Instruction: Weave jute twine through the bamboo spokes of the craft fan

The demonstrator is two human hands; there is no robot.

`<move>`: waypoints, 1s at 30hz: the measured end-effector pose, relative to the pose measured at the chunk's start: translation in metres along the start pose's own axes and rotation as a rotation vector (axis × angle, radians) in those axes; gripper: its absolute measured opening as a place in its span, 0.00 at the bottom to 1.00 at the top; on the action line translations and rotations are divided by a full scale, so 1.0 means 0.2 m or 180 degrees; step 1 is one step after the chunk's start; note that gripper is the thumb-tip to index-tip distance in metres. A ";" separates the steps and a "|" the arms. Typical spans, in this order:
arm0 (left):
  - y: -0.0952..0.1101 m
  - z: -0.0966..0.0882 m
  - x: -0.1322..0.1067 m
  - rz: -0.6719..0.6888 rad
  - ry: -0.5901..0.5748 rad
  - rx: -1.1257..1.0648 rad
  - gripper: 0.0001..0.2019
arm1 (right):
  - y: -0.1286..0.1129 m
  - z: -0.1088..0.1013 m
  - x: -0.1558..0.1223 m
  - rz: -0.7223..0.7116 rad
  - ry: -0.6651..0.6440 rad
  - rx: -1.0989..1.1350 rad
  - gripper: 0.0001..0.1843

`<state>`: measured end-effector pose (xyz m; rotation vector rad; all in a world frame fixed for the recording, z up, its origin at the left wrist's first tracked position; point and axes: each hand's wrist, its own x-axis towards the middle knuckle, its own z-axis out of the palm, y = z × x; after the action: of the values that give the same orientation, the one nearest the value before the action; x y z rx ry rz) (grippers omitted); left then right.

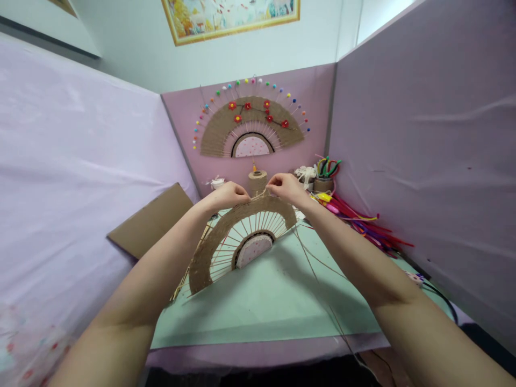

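A half-round fan (pixel 200 264) of thin sticks and woven brown twine stands tilted on the table, with a pale dotted half-disc (pixel 255 251) at its base. My left hand (pixel 230 195) is closed at the fan's top outer edge, its fingertips pinching the rim. Just right of it, my right hand (pixel 287 188) pinches a strand of twine at the same edge. Some loose loops of twine (pixel 260 194) show between the fingertips. Long twine ends (pixel 308 257) trail from the fan's right side down over the table's front edge.
A finished fan with red flowers (pixel 217 126) hangs on the back panel, ringed by coloured pins. Behind my hands stand a twine spool (pixel 257 183) and a pot with scissors (pixel 323 184). Coloured pipe cleaners (pixel 363 226) lie right; a cardboard sheet (pixel 151 220) leans left.
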<state>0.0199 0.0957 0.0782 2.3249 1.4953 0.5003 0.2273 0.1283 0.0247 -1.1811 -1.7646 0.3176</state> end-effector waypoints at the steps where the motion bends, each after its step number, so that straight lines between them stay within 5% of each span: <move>1: 0.00 0.00 0.00 -0.0002 0.0012 0.0037 0.11 | -0.01 0.00 0.00 0.0020 0.0025 -0.0037 0.05; 19: 0.00 0.00 -0.01 -0.0027 0.0030 0.0099 0.12 | -0.05 0.02 -0.06 -0.0195 0.0394 -0.0402 0.05; 23: 0.00 0.01 -0.01 -0.0085 0.0075 0.0083 0.12 | 0.00 0.04 -0.14 -0.0044 0.0585 -0.0071 0.06; 30: -0.01 -0.03 0.03 0.0064 -0.0286 0.0325 0.21 | 0.10 0.10 -0.18 0.0535 0.0262 0.0538 0.09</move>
<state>0.0182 0.1023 0.0842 2.4079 1.4893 0.3268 0.2258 0.1140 -0.0194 -1.2050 -1.5392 0.5008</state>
